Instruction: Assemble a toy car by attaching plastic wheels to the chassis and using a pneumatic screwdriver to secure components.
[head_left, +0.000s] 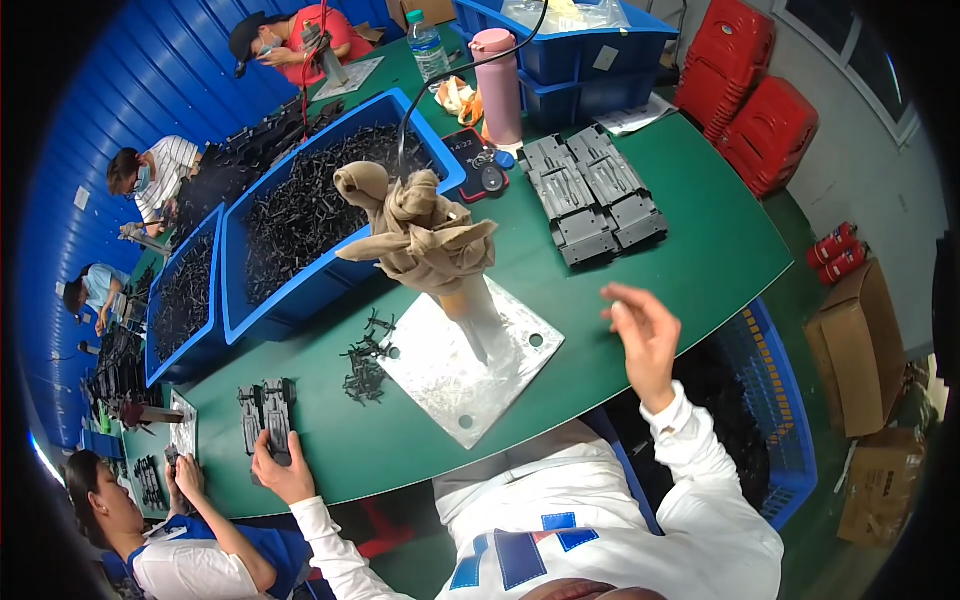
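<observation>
In the head view, holding the near end of the black parts [278,402] on the green tabletop [725,225] with the left hand [285,472], maybe to stop any slipping, and having nothing between the right hand's [650,340] loosely spread fingers.

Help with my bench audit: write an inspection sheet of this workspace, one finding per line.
Surface: green tabletop, metal plate lying on it.
Work pieces: two large black molded plastic parts side by side; smaller black pair; pile of black clips.
Clutter: pink bottle, clear water bottle, phone.
Hands: left hand touches the smaller pair's near end, grip unclear; right hand open, holding nothing.
Cables: black cable runs down behind the tan cloth bundle.
Surroundings: co-workers at left; stacked red chairs, red fire extinguishers, cardboard boxes at right.
</observation>
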